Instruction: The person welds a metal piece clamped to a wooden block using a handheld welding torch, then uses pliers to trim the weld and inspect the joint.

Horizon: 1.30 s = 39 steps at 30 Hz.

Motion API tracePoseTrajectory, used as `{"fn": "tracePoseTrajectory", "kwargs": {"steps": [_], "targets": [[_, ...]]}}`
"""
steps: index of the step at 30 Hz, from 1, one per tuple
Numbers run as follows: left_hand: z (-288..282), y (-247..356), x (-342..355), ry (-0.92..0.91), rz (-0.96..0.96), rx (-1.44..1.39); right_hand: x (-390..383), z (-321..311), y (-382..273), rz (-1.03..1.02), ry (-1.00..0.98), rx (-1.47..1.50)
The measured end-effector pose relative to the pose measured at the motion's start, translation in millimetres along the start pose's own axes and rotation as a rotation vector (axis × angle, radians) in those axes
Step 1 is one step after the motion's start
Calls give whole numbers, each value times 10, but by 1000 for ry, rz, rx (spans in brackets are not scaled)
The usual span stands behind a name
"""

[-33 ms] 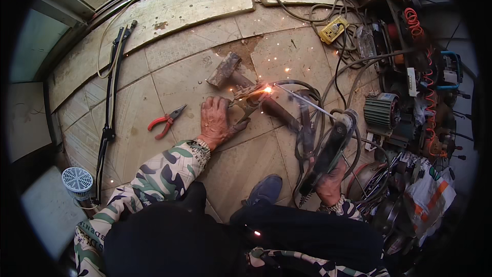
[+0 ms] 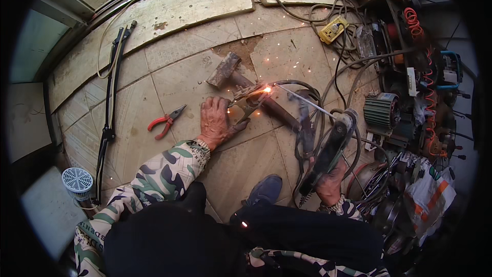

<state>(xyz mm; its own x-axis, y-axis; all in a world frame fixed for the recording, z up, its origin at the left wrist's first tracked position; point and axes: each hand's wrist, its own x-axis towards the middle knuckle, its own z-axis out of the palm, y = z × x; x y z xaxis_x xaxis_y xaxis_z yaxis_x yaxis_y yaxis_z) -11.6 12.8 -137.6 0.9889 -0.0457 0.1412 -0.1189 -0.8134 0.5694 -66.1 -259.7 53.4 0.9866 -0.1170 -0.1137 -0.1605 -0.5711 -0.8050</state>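
My left hand [image 2: 215, 120] grips the near end of a rusty metal piece [image 2: 248, 109] with thumb and fingers. That piece rests on a hammer [image 2: 224, 70] with a thick, brownish handle lying on the tiles. My right hand [image 2: 330, 180] is wrapped round a dark welding electrode holder [image 2: 328, 151]. From the holder a thin pale welding rod [image 2: 307, 100] reaches left to the metal piece, where a bright glow and sparks show at its tip. Left of my left hand, pliers [image 2: 166, 122] with red handles lie on the floor.
Looped cables [image 2: 343, 15] and a yellow socket box [image 2: 333, 29] lie at the far right. A finned motor [image 2: 381, 111] and cluttered tools line the right side. At left stand a folded black stand [image 2: 110, 107] and a white round canister [image 2: 78, 182]. My shoe [image 2: 264, 189] is between my hands.
The sparks have scattered differently, and a glowing spot by my leg has shifted up and left. Both hands, the holder and the metal piece stay in place.
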Motion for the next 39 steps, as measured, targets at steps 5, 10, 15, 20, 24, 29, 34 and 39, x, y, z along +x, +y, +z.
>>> {"fn": "tracePoseTrajectory", "kwargs": {"steps": [5,10,15,20,24,29,34,39], "targets": [[-2,13,1,-16,-29,-22,12,8,-3,-16,29,-25],[58,61,4,-15,-29,-36,1,-48,22,-19,13,-72],[-33,54,15,-14,-23,-13,-34,-61,96,33,-41,-16],[-15,34,6,-10,-17,-5,-47,-51,96,24,-57,2],[-18,48,7,-12,-20,-4,-62,-53,99,51,-81,49],[-32,59,18,-3,-14,8,-72,-41,145,68,-57,-5],[-38,65,16,-69,-60,-26,-65,-43,117,88,-64,23],[-36,66,16,-52,-50,-31,-51,-31,87,52,-71,43]]}}
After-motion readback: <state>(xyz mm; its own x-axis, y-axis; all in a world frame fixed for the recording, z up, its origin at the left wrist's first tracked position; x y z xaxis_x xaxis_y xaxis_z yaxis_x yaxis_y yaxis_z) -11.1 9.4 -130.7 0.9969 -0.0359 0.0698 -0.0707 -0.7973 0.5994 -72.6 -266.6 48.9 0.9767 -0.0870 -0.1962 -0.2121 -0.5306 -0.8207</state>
